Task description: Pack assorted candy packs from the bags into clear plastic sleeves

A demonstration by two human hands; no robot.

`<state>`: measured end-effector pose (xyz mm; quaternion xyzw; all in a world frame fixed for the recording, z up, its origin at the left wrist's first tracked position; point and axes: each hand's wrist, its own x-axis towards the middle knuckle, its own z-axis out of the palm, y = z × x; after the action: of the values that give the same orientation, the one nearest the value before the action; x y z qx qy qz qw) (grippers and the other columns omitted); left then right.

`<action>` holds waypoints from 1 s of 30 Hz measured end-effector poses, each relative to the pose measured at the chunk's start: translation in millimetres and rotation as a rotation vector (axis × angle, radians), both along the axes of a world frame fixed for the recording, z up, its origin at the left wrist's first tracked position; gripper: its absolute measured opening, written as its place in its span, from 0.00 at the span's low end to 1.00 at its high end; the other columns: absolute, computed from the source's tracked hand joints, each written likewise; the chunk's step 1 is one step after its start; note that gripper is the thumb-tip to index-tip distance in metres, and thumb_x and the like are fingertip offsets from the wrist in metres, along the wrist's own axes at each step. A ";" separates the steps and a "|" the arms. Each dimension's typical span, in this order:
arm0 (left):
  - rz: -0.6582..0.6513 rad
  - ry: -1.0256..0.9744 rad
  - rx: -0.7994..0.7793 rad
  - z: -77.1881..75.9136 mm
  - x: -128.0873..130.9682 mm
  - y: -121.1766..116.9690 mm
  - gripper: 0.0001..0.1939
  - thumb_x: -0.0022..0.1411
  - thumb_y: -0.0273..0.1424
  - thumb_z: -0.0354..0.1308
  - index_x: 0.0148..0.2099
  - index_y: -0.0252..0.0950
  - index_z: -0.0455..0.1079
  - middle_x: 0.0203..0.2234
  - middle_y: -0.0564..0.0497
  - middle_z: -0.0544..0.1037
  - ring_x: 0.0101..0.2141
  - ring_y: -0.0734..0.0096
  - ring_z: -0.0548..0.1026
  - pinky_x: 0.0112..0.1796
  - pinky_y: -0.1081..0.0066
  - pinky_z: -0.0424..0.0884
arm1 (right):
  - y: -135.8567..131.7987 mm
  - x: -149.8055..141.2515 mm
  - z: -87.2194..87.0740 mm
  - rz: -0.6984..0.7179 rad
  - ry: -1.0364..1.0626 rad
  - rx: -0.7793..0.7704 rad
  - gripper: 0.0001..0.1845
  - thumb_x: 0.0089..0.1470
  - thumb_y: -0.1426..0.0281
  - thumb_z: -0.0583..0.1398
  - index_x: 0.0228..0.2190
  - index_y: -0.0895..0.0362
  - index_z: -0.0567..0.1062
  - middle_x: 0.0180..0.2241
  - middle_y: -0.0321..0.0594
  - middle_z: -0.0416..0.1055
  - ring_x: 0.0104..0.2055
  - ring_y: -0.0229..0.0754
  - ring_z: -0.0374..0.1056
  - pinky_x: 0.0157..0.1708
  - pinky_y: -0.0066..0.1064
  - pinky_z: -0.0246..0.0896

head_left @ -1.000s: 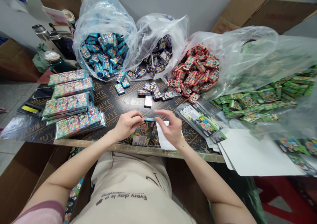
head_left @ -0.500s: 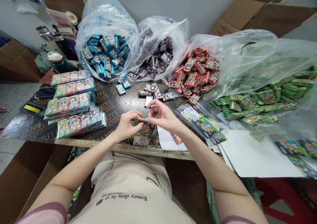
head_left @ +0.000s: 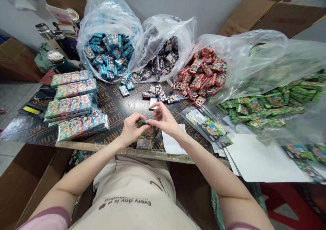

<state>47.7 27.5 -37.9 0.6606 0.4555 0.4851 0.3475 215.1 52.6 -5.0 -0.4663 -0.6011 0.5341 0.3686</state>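
My left hand (head_left: 131, 128) and my right hand (head_left: 164, 120) meet just above the near edge of the table (head_left: 122, 104). Both pinch one small blue packet (head_left: 144, 121) held edge-on between their fingertips. Under the hands lies a printed card in a clear sleeve (head_left: 146, 136) and a white sheet (head_left: 174, 140). Just beyond the fingers sit a few loose purple packets (head_left: 159, 94) and a small silver box (head_left: 152, 102).
Open plastic bags hold blue packets (head_left: 109, 55), purple packets (head_left: 164, 60), red packets (head_left: 202, 72) and green packets (head_left: 267, 101). Filled sleeves are stacked at left (head_left: 75, 104). Empty sleeves (head_left: 207, 123) and white paper (head_left: 262, 158) lie at right. Flasks (head_left: 54, 36) and cardboard boxes (head_left: 275, 13) stand behind.
My right hand moved left from over the white sheet and closed onto the blue packet that my left hand was holding. A red packet seen on the sheet half a second ago no longer shows.
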 end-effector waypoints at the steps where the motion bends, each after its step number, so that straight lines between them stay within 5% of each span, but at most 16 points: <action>1: -0.002 -0.046 -0.058 -4.7 0.9 -2.1 0.13 0.49 0.30 0.68 0.36 0.35 0.69 0.30 0.51 0.77 0.31 0.71 0.74 0.32 0.72 0.70 | -0.5 -1.0 -4.3 0.006 0.090 -0.140 0.24 0.37 0.67 0.67 0.37 0.53 0.66 0.24 0.29 0.62 0.27 0.36 0.59 0.28 0.27 0.54; 4: -0.080 -0.205 -0.244 -17.5 2.0 -13.2 0.22 0.50 0.34 0.68 0.46 0.35 0.68 0.33 0.50 0.78 0.34 0.68 0.77 0.35 0.70 0.73 | -2.1 -0.3 -13.9 -0.001 0.308 -0.461 0.24 0.37 0.64 0.66 0.38 0.53 0.67 0.23 0.28 0.63 0.24 0.34 0.59 0.25 0.26 0.54; 7: -0.086 -0.155 -0.244 -11.2 -9.9 -30.5 0.13 0.57 0.37 0.62 0.41 0.32 0.71 0.32 0.48 0.80 0.32 0.67 0.78 0.34 0.70 0.75 | -0.1 11.0 -20.2 -0.097 0.399 -0.446 0.23 0.44 0.58 0.64 0.41 0.51 0.66 0.29 0.33 0.69 0.28 0.36 0.65 0.28 0.28 0.59; 10: -0.034 0.095 0.136 19.9 -39.3 -50.8 0.13 0.61 0.30 0.58 0.48 0.36 0.73 0.39 0.46 0.81 0.38 0.65 0.79 0.40 0.67 0.76 | 6.8 30.9 -31.2 -0.193 0.363 -0.322 0.21 0.50 0.52 0.60 0.41 0.49 0.67 0.35 0.36 0.72 0.34 0.38 0.69 0.33 0.31 0.63; 12: -0.030 0.294 0.438 41.7 -65.5 -63.1 0.22 0.61 0.24 0.56 0.57 0.41 0.69 0.46 0.46 0.79 0.46 0.61 0.77 0.46 0.62 0.75 | 7.8 43.1 -40.4 -0.275 0.280 -0.245 0.20 0.48 0.53 0.62 0.40 0.50 0.68 0.35 0.35 0.72 0.34 0.38 0.69 0.34 0.31 0.62; 14: 0.057 0.507 0.560 51.1 -94.3 -71.3 0.30 0.57 0.21 0.58 0.60 0.44 0.65 0.49 0.48 0.77 0.48 0.57 0.76 0.49 0.58 0.73 | 2.6 52.0 -48.5 -0.335 0.170 -0.181 0.19 0.46 0.55 0.64 0.38 0.52 0.70 0.34 0.35 0.72 0.35 0.38 0.68 0.36 0.31 0.62; 16: 0.204 0.669 0.575 42.3 -122.6 -73.1 0.34 0.53 0.19 0.60 0.61 0.47 0.64 0.50 0.52 0.76 0.47 0.55 0.76 0.49 0.54 0.74 | -5.3 58.2 -55.8 -0.347 0.044 -0.111 0.17 0.47 0.57 0.63 0.36 0.54 0.72 0.34 0.37 0.72 0.37 0.39 0.68 0.39 0.33 0.62; 20: 0.461 0.813 0.464 -7.1 -163.5 -61.8 0.37 0.52 0.26 0.61 0.61 0.61 0.59 0.55 0.71 0.69 0.46 0.51 0.76 0.46 0.44 0.75 | -9.8 79.2 -72.4 -0.333 -0.263 0.104 0.13 0.52 0.61 0.59 0.37 0.56 0.73 0.39 0.41 0.71 0.43 0.43 0.67 0.45 0.37 0.61; 23: 0.429 0.824 0.323 -33.4 -175.1 -55.4 0.37 0.54 0.29 0.58 0.62 0.66 0.55 0.58 0.78 0.61 0.52 0.45 0.71 0.51 0.38 0.69 | -6.5 115.9 -82.6 -0.432 -0.623 0.252 0.13 0.52 0.65 0.59 0.39 0.57 0.74 0.45 0.48 0.69 0.50 0.48 0.63 0.52 0.42 0.55; 27: 0.380 0.851 0.140 -36.5 -173.1 -56.0 0.40 0.56 0.36 0.58 0.65 0.66 0.45 0.63 0.79 0.47 0.61 0.39 0.57 0.59 0.32 0.52 | -7.0 185.2 -92.0 -0.545 -1.111 0.142 0.31 0.47 0.61 0.64 0.52 0.58 0.69 0.56 0.58 0.60 0.59 0.60 0.53 0.54 0.51 0.48; 30: 0.399 0.865 0.160 -31.4 -167.0 -53.3 0.42 0.56 0.38 0.60 0.66 0.66 0.42 0.64 0.78 0.43 0.63 0.40 0.54 0.61 0.34 0.47 | -9.6 231.9 -100.6 -0.527 -1.255 -0.065 0.47 0.40 0.54 0.68 0.58 0.55 0.61 0.55 0.60 0.59 0.57 0.64 0.53 0.51 0.53 0.47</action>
<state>-119.3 -25.8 -69.3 0.7262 0.6373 0.2566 -0.0257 447.0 43.0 -105.7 -0.8296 -0.5510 0.0726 0.0537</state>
